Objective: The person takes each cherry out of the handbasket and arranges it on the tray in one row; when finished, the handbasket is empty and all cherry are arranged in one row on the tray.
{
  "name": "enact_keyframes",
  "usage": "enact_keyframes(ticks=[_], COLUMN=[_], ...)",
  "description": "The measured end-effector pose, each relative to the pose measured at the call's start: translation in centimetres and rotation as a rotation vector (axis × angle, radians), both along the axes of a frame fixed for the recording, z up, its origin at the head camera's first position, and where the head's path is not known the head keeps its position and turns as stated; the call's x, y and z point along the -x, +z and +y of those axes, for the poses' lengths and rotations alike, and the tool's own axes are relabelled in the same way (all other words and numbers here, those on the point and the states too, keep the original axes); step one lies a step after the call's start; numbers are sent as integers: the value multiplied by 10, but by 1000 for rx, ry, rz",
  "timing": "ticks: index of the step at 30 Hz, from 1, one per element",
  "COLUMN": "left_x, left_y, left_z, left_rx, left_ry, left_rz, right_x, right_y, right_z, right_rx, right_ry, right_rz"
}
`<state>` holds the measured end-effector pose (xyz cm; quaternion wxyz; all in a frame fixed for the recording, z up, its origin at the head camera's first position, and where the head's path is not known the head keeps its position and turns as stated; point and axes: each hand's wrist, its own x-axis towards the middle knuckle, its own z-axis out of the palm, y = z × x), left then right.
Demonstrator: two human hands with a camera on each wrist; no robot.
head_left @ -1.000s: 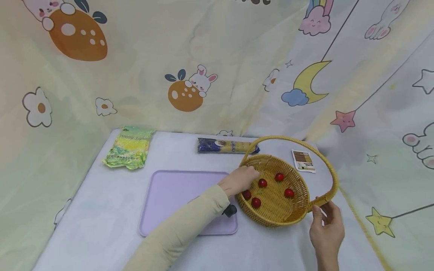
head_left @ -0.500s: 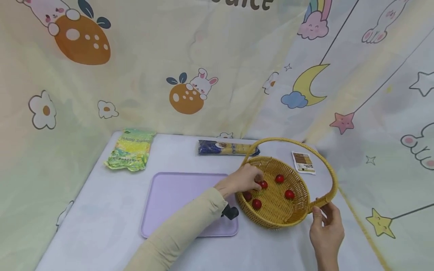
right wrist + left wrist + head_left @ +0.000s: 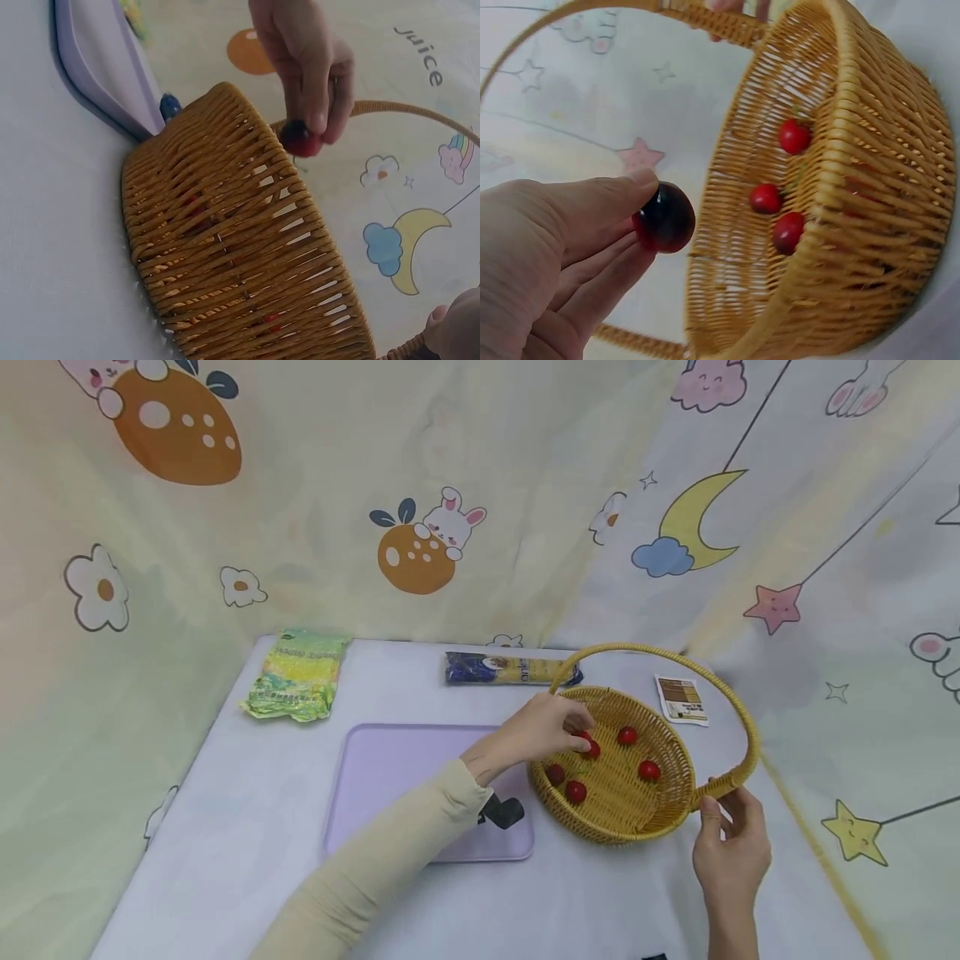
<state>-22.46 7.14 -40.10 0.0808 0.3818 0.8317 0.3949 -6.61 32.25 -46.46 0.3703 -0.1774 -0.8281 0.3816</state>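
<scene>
A dark red cherry (image 3: 666, 217) is pinched between the thumb and fingers of my left hand (image 3: 543, 731), just above the left rim of a round wicker basket (image 3: 615, 831). In the right wrist view the same cherry (image 3: 300, 139) hangs over the basket's rim. Several more red cherries (image 3: 649, 770) lie spread on the basket's floor. My right hand (image 3: 733, 852) grips the right base of the basket's arched handle (image 3: 738, 710), thumb on the near side. Only part of this hand shows at the lower right of the right wrist view.
A lilac tray (image 3: 390, 777) lies left of the basket, partly under my left forearm. Behind stand a blue-and-yellow long packet (image 3: 513, 669) and a small white-brown sachet (image 3: 681, 700). A green-yellow bag (image 3: 296, 677) lies at the back left of the white table.
My left hand reached into the basket's left side, took hold of a cherry and came up slightly with it. My right hand keeps its grip on the handle. The head view has shifted a little.
</scene>
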Motion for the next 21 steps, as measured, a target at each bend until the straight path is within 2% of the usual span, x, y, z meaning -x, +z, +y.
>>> enact_keyframes(ticks=[10,15,21], left_x=[-3,-5,-13], left_y=[13,11,8], left_z=[-35,-59,-98], left_rx=[-38,-66,-123], left_ry=[40,84,159], left_rz=[44,44,46], right_x=[2,2,2], right_y=[1,1,0], right_z=[-4,-4,-3], right_rx=[2,2,17], right_ry=[-15,-20,-19], right_rz=[2,13,11])
